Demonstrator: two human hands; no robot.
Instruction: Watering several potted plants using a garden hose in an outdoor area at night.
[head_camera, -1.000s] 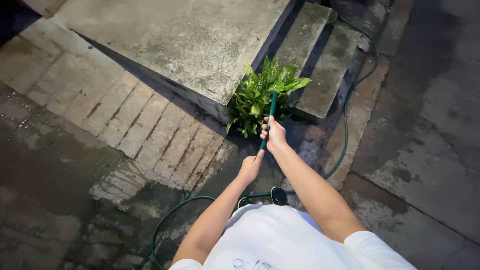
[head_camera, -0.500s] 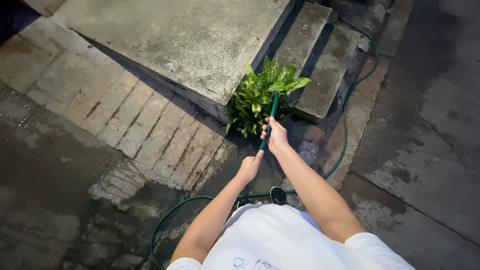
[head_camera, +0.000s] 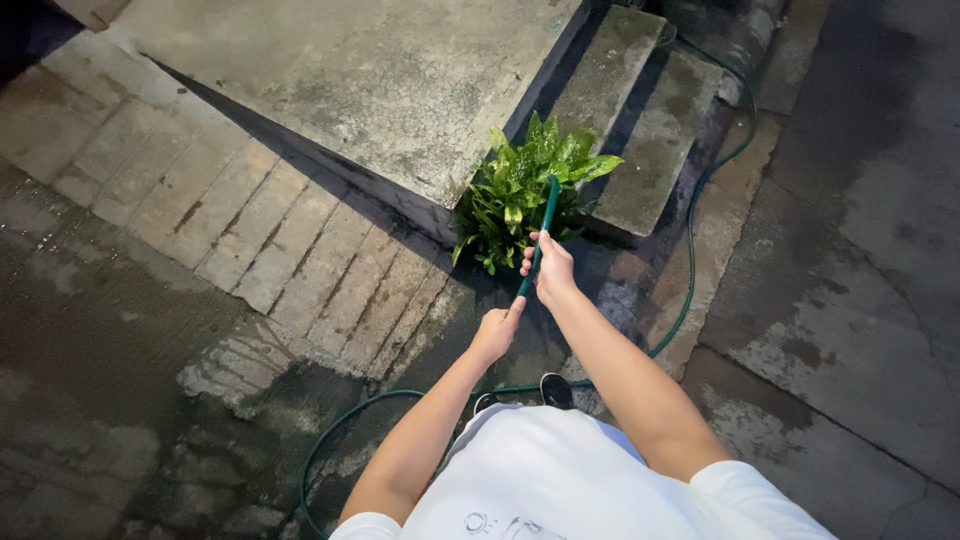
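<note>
A green garden hose (head_camera: 544, 215) runs up from my hands, and its end points down into a leafy green plant (head_camera: 520, 185) that grows at the foot of a concrete slab. My right hand (head_camera: 551, 265) grips the hose nearest the plant. Just behind it, my left hand (head_camera: 497, 330) holds the same hose lower down. The rest of the hose loops across the wet ground past my shoes (head_camera: 555, 390) and curves along the right side of the steps.
A raised concrete slab (head_camera: 370, 80) and two concrete steps (head_camera: 640, 130) lie beyond the plant. Wet brick paving (head_camera: 250, 250) spreads to the left, and cracked, damp concrete (head_camera: 860, 250) to the right.
Both hands keep their grip on the hose. The hose end has dipped slightly further into the plant's leaves.
</note>
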